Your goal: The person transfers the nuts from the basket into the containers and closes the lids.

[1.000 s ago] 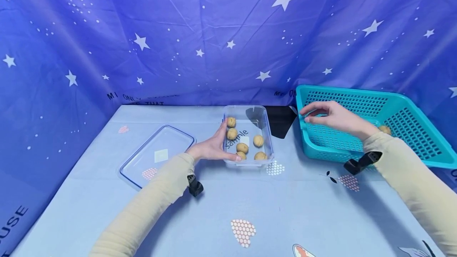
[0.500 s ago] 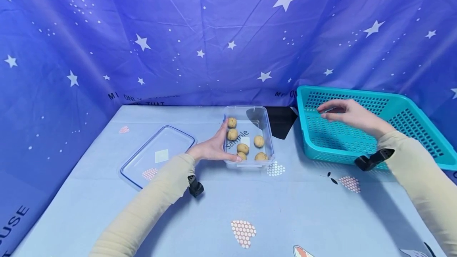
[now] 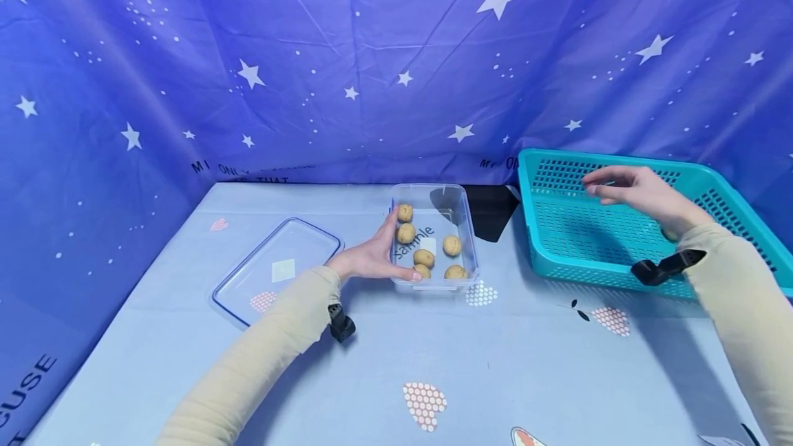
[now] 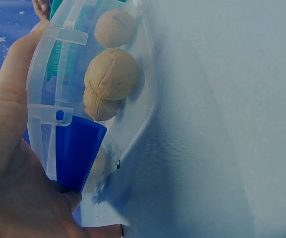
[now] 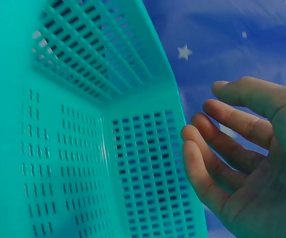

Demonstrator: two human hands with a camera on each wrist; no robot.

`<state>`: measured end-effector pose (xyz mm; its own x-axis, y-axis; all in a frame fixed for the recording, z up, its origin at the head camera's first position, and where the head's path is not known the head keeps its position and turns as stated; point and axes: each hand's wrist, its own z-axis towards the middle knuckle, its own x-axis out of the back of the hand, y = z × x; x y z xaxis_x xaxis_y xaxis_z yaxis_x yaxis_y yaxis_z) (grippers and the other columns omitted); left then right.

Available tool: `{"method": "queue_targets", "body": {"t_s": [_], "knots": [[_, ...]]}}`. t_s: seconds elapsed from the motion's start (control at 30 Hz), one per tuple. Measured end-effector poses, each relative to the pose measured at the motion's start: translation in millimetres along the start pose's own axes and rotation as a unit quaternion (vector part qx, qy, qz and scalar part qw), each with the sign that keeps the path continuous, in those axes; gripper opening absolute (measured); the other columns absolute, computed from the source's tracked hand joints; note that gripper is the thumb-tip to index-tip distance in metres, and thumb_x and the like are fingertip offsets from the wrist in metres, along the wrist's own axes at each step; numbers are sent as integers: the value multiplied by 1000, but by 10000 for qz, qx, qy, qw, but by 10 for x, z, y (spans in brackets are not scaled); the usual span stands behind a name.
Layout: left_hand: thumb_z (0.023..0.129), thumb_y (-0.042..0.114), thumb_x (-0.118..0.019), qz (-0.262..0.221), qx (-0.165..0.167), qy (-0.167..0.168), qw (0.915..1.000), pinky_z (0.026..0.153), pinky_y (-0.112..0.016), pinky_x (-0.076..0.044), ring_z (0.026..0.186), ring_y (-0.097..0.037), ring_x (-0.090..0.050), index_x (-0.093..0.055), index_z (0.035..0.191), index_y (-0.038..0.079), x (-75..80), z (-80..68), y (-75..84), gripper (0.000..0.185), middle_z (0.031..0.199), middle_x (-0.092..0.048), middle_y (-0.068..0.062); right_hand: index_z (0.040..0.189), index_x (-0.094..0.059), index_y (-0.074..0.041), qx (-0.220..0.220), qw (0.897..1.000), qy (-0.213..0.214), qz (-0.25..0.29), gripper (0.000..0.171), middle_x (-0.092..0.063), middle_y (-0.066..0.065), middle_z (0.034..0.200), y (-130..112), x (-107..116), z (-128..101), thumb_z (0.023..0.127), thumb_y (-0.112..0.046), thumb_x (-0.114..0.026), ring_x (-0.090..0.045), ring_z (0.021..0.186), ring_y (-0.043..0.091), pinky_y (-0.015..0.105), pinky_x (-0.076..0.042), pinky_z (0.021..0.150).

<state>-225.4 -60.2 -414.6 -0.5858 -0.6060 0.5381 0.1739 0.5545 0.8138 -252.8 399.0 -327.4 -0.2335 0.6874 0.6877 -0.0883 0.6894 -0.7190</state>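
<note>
My left hand (image 3: 374,257) grips the front left corner of a clear plastic food container (image 3: 436,284). In the left wrist view its thumb lies along the rim, beside a blue clip (image 4: 78,148) on the wall. Several walnuts (image 3: 451,246) lie on the container's floor, some along the left side and others near the front. My right hand (image 3: 647,195) hovers over a teal plastic basket (image 3: 595,277) with loosely bent fingers and nothing between them. One walnut (image 3: 669,234) in the basket is partly hidden by the right wrist.
A clear lid with a blue seal (image 3: 283,246) lies on the table left of the container. The pale blue tablecloth (image 3: 483,356) has printed hearts. A purple-blue star curtain (image 3: 372,54) hangs behind. Black straps with small cameras sit on both wrists.
My right hand has moved rightward from the basket's left rim to above its middle. My left hand keeps its grip on the container, which has not moved on the table.
</note>
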Motion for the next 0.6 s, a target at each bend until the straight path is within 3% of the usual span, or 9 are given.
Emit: {"method": "queue_targets", "body": {"t_s": [0.17,0.4,0.6], "knots": [[76,34,-83,19,-21,7,10000,115,-43,-3,144,-22,11,24,150,14,10,2,-4,132,156,24,-8,136,-43,7,30,9997,139,176,53,-57,-23,104,138,98,17,100,-30,-53,-57,94,-6,17,-52,77],[76,34,-83,-2,25,-16,10000,115,-43,-4,144,-22,10,25,150,15,10,-9,9,132,156,23,-8,139,-41,5,-255,9995,123,127,59,-54,-29,103,317,220,38,100,-37,-51,-55,92,-11,14,-50,75],[76,33,-83,22,7,-7,10000,115,-43,-3,144,-22,11,24,150,14,4,-3,3,132,156,23,-8,129,-51,-12,-382,9986,191,307,39,-55,-29,99,471,306,75,100,-37,-52,-55,90,-11,15,-51,75]]}}
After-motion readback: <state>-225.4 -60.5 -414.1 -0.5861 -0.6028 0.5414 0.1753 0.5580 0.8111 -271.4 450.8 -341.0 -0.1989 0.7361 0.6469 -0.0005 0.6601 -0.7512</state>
